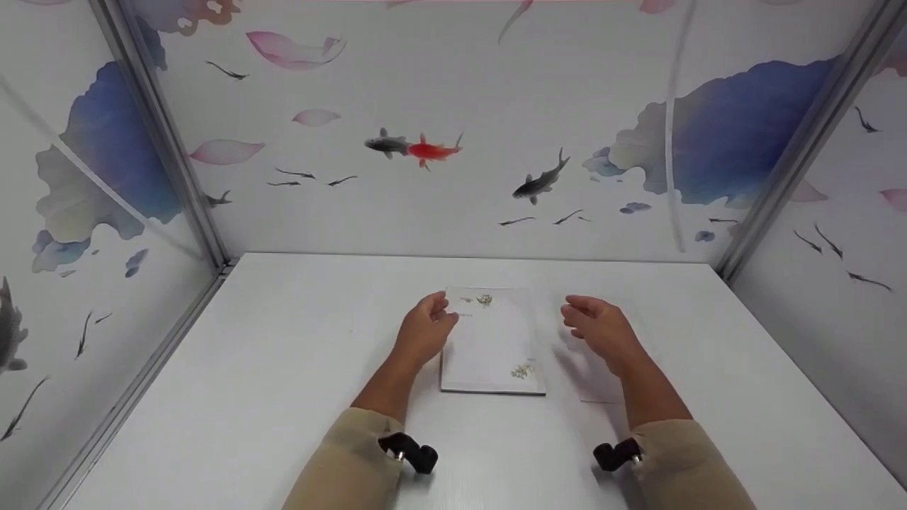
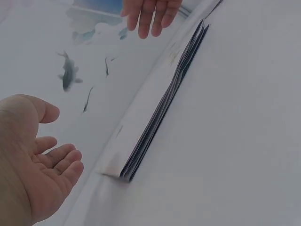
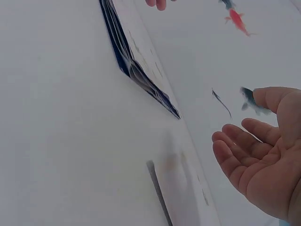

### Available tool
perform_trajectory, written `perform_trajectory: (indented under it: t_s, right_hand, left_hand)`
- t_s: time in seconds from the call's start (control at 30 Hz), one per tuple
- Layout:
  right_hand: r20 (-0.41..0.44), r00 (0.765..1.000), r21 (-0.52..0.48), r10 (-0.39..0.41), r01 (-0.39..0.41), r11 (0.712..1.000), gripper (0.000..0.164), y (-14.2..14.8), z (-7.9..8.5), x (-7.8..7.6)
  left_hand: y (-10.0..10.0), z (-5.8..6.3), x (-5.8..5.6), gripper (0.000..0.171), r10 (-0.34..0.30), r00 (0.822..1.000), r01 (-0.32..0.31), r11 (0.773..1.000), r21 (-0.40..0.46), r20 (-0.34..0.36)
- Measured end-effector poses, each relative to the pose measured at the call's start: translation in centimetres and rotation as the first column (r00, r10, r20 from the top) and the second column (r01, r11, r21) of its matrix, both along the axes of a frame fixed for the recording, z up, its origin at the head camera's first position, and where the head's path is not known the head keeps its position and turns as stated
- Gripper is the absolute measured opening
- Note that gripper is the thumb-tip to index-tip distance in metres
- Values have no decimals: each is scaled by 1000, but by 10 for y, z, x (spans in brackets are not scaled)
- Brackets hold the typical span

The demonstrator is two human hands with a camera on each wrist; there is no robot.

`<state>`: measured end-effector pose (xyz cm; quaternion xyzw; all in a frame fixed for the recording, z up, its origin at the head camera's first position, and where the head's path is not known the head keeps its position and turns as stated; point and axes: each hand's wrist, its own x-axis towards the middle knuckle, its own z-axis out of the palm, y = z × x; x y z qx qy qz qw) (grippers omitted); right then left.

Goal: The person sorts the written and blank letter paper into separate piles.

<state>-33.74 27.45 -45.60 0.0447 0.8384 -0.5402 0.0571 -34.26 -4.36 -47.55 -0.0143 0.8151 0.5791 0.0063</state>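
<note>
As the booklet (image 1: 489, 350) lies flat btwn them, prob. for easy reach, L hand (image 1: 425, 331) & R hand (image 1: 602, 331) hover relaxed, holding nothing.

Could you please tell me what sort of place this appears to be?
Probably a small purpose-built work booth: a white table has fish-printed panels on three sides, with metal posts at the far corners.

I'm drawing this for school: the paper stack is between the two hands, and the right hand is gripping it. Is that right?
Not quite: the right hand isn't gripping the paper stack. It holds nothing, and the head view shows a gap between the two. The stack does lie between that hand and the left hand.
</note>
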Motion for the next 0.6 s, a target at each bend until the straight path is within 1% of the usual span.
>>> perform_trajectory:
  t_s: [0.07,0.13,0.2,0.27,0.4,0.47,0.6]
  right_hand:
    - [-4,1000,-12,2,-2,1000,63,-8,-1,-1]
    - [-13,1000,-17,11,-12,1000,62,-14,-1,-2]
    - [-23,1000,-24,20,-21,1000,60,-18,-2,-2]
    - [-37,998,-23,51,-52,998,60,-21,-3,-1]
    - [-46,992,12,119,-119,993,62,-24,-8,3]
    - [-45,986,35,163,-161,986,64,-25,-11,5]
    - [-36,972,67,231,-228,971,69,-28,-18,6]
  left_hand:
    - [-8,0,-1,61,26,1000,-26,1000,-8,10]
    - [-13,0,-2,61,38,999,-38,999,-16,16]
    - [-16,-1,-2,62,42,999,-42,999,-20,29]
    - [-17,-2,-2,63,36,998,-35,999,-23,47]
    - [-18,-5,-2,67,-2,996,6,999,-36,87]
    - [-19,-8,-2,69,-42,993,46,998,-42,108]
    - [-24,-10,-2,73,-117,982,124,991,-41,149]
